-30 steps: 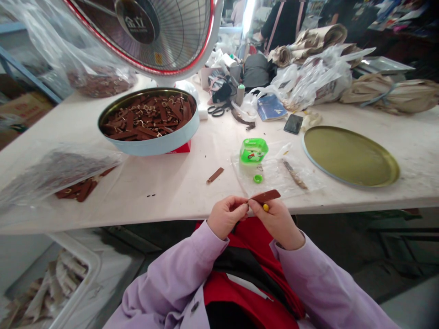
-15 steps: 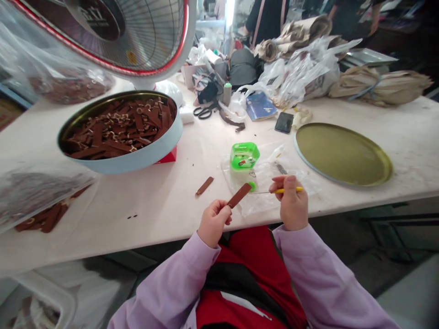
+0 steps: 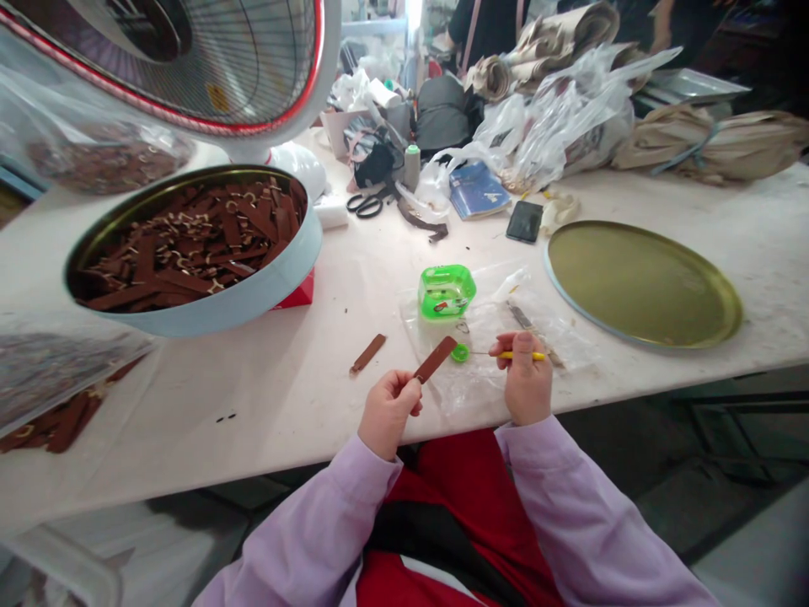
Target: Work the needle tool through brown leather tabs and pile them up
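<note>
My left hand (image 3: pixel 390 410) pinches the near end of a brown strap (image 3: pixel 436 360), whose far end points up and to the right. In my right hand (image 3: pixel 528 379) is a thin tool with a yellow handle (image 3: pixel 534 356); its fine tip reaches left toward a small green cap (image 3: pixel 460 352). The cap lies on a clear plastic sheet (image 3: pixel 468 392), just beyond the strap's far end. Behind it stands a green plastic container (image 3: pixel 446 292). A second brown strap (image 3: pixel 367 354) with a small metal fitting rests on the table, left of my left hand.
A round tin (image 3: pixel 265 274) full of brown straps sits at the left on a red box (image 3: pixel 297 292), below a fan (image 3: pixel 253 67). Its lid (image 3: pixel 645 282) lies at the right. Scissors (image 3: pixel 365 206), a phone (image 3: pixel 524 221) and plastic bags (image 3: pixel 569 126) are farther back.
The view has shifted a little. My right hand has moved slightly left, and the tool's tip sits just right of the green cap. The left hand still holds the strap.
</note>
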{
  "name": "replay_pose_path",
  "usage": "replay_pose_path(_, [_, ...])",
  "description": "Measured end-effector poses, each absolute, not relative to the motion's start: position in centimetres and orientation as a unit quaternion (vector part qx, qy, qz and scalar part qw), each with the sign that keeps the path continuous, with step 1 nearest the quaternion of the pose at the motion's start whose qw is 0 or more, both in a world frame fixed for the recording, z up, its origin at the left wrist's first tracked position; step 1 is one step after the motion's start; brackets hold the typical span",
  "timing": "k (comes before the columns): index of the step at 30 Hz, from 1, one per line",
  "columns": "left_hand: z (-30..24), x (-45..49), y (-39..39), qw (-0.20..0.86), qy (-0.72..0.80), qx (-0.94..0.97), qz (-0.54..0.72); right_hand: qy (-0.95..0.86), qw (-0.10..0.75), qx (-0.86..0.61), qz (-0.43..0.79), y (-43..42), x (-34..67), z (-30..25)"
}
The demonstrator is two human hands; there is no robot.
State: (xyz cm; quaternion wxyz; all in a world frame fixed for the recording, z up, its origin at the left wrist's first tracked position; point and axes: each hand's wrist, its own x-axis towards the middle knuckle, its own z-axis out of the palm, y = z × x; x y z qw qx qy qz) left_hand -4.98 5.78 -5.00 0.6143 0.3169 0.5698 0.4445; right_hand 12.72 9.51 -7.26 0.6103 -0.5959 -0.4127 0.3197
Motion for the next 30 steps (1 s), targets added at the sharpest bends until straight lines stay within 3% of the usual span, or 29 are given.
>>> replay_pose_path(4, [-4.5, -4.7, 5.1, 0.637, 0.556, 0.309, 0.435, -0.331, 0.68, -0.517, 0.401, 7.7, 12.2, -4.4])
replay_pose_path(9, [-2.6, -4.7, 3.3, 0.682, 0.517, 0.302, 0.421, -0.321, 0.685, -0.433, 0.49, 5.0, 10.4, -0.8])
replay_pose_path(18, [-0.8, -4.9, 1.0, 0.671, 0.503, 0.297, 0.457, -0.357, 0.673, -0.427, 0.487, 2.6, 9.0, 0.5])
replay_pose_path(22, [-0.7, -5.1, 0.4, 0.64, 0.509, 0.306, 0.487, -0.386, 0.704, -0.45, 0.39, 1.3, 9.9, 0.9])
replay_pose_path(25, [-0.1, -5.1, -0.1, 0.637, 0.503, 0.318, 0.491, -0.49, 0.606, -0.509, 0.365, 0.4, 9.8, 0.7])
replay_pose_path(28, [0.7, -5.2, -0.8, 0.632, 0.487, 0.343, 0.495, -0.591, 0.451, -0.483, 0.462, -0.2, 8.7, 0.5])
replay_pose_path(30, [1.0, -5.4, -1.1, 0.624, 0.478, 0.36, 0.502, -0.606, 0.41, -0.462, 0.502, -0.3, 7.8, 0.6])
